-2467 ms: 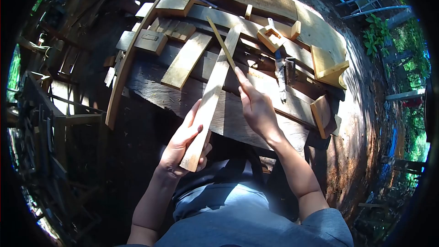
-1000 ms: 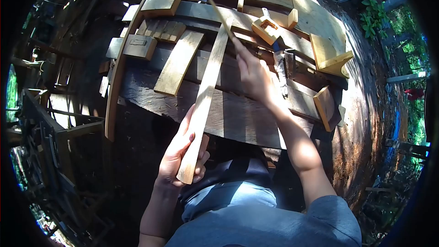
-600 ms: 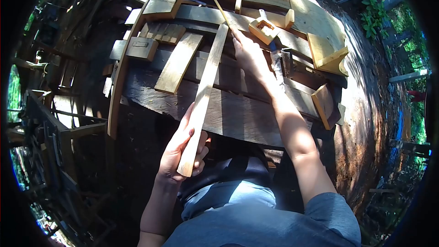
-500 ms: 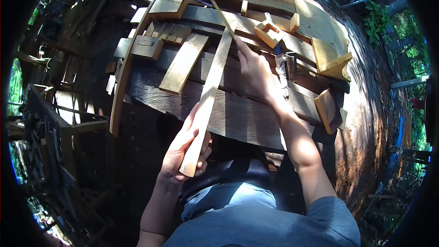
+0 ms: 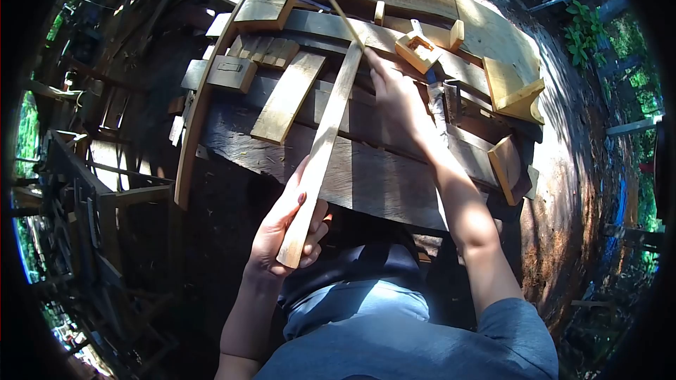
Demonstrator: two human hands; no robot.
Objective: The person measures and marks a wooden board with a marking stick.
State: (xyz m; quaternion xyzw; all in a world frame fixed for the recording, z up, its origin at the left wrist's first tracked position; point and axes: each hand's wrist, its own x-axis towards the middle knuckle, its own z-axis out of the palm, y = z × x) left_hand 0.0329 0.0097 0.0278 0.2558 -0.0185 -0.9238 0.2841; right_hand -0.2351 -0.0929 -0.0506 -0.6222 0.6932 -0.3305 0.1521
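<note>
My left hand (image 5: 282, 229) is closed around the near end of a long, narrow wooden strip (image 5: 325, 142), which slants up and away over the workbench. Beyond it, my right hand (image 5: 400, 98) grips a thin wooden stick (image 5: 343, 21) with the index finger stretched along it. The stick crosses the strip's far end. Most of the right fingers are hidden under the hand. Just right of that hand lie a square wooden block with a hollow (image 5: 417, 51) and a dark-bladed tool (image 5: 437, 109).
The workbench (image 5: 366, 176) is made of rough planks. On its left lie a short board (image 5: 289, 98), a thick wood block (image 5: 267, 3) and a long curved slat (image 5: 204, 109). Angled wood pieces (image 5: 512, 91) sit at the right edge. A wooden frame (image 5: 113, 193) stands at left.
The whole scene has shifted slightly to the right in view. Both hands keep their holds, and the thin stick stays across the strip's far end.
</note>
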